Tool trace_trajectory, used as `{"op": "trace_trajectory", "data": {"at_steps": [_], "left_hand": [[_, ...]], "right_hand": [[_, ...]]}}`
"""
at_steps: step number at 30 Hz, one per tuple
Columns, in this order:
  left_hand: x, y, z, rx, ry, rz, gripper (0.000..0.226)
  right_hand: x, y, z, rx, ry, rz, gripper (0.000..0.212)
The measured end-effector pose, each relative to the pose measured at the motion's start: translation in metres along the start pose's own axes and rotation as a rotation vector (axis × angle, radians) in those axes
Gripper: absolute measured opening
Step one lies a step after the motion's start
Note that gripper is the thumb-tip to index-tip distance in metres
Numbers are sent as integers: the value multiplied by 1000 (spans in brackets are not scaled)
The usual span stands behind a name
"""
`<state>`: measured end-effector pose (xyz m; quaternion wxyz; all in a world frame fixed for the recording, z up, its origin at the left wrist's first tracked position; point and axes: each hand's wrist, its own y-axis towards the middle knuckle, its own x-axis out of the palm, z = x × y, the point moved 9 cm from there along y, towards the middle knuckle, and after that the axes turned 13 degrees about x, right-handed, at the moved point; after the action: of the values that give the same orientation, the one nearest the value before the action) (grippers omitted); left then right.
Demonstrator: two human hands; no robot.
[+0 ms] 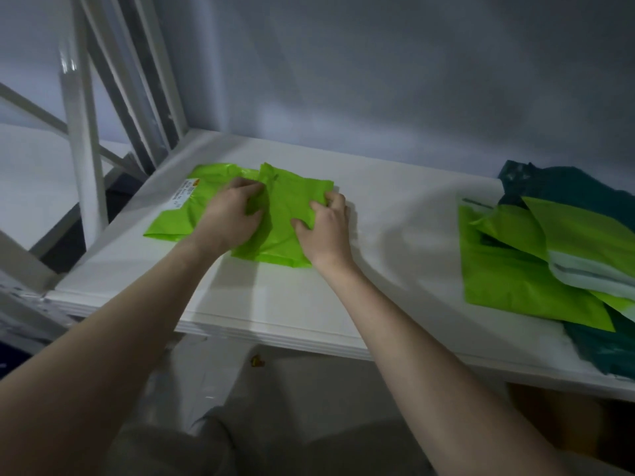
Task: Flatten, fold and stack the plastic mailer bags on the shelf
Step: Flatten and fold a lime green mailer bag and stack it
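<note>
Both hands on the lime-green mailer bag [281,218], mid-left of white shelf [395,235]. Left hand [228,216] has fingers curled into the fold; right hand [324,226] pinches the right edge, fingers bent. Unfolded pile [536,266], green and teal, lies well apart at right.

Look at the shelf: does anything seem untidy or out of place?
Yes. The pile of mailer bags at the right lies askew, overlapping at different angles, and a dark green bag hangs over the shelf front edge.
</note>
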<state>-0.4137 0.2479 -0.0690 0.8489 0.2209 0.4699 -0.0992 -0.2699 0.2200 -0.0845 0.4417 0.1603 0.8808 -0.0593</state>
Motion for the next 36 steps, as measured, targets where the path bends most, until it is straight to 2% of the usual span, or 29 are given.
{"op": "trace_trajectory", "data": {"at_steps": [5, 7, 11, 17, 26, 36], "left_hand": [[1, -2, -18, -48, 228, -21, 45], [7, -3, -23, -61, 249, -58, 46], [11, -5, -28, -70, 290, -58, 45], [14, -2, -25, -80, 352, -77, 42], [4, -2, -19, -123, 297, -8, 48], [-6, 2, 40, 49, 253, 82, 51]], "right_hand": [[10, -3, -11, -92, -182, 35, 42], [11, -5, -16, -137, -277, 71, 45], [20, -8, -14, -149, -336, 40, 54], [26, -6, -13, -149, -391, 18, 51], [17, 2, -15, -82, -243, -89, 52], [-40, 2, -6, -152, -257, 19, 47]]}}
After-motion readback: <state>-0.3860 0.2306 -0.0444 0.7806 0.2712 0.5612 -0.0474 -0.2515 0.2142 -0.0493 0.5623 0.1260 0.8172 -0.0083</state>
